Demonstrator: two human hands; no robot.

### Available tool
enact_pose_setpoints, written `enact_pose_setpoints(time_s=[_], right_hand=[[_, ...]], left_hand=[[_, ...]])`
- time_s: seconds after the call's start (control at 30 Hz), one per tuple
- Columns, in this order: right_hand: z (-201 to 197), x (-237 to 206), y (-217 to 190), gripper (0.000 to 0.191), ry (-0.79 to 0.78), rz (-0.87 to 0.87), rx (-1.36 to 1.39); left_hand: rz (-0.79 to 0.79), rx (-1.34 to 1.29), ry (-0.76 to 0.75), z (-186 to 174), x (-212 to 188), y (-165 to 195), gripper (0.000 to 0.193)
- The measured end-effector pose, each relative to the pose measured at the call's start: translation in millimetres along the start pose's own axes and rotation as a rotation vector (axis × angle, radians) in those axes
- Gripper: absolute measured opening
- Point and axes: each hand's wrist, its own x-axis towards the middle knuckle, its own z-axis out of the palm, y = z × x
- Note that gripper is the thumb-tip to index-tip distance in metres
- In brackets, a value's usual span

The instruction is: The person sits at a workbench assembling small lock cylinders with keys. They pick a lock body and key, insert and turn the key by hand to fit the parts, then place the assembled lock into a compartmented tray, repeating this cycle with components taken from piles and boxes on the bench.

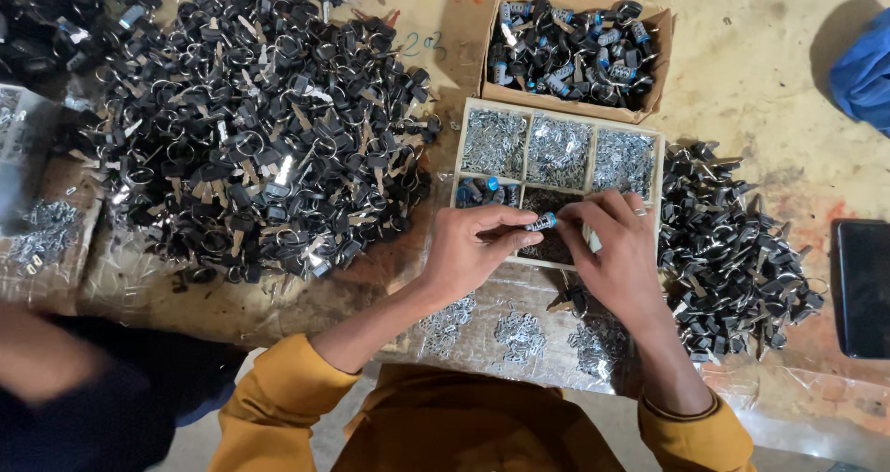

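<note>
**Small cylinder pinched over the divided tray**

Above the pale wooden compartment tray (556, 112), a small blue-and-silver metal cylinder (541, 222) is pinched between both hands. Left hand (468, 249) is curled, fingertips closed on it; right hand (616, 249) is arched, fingers gripping its other end. Forearms are angled inward in mustard sleeves.

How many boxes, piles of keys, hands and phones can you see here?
Cardboard box of lock parts: 1
Wooden tray with compartments: 1
Key piles: 2, the big pile and the small pile
Hands at work: 2, left hand and right hand, both on a small blue-tipped part
Phone: 1
Total: 7
</note>
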Motion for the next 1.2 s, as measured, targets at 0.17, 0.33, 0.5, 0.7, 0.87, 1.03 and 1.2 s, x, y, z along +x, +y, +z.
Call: enact_pose_setpoints(time_s=[0.17,0.33,0.5,0.7,0.87,1.03,1.2], right_hand=[[-5,-1,-5,0.016,0.075,-0.043,0.173],[-2,-4,-9,0.016,0.131,0.126,0.383],[-2,-2,-5,0.010,0.103,0.072,0.197],[-3,-3,-5,0.008,0.057,0.100,0.320],[-1,-4,-11,0.013,0.063,-0.028,0.374],[-3,-4,-17,0.015,0.008,0.024,0.343],[-5,-3,-20,0.016,0.002,-0.003,0.265]], left_hand=[[0.025,0.132,-0.007,1,1,2,0.023],[0.038,0.156,-0.008,0,1,0,0.024],[0.023,0.087,-0.005,2,1,-1,0.024],[0.048,0.109,-0.005,1,2,-2,0.024],[0.088,0.141,-0.004,1,1,-4,0.024],[0.058,0.118,-0.010,1,0,-4,0.024],[0.062,0.128,-0.019,1,0,-3,0.025]])
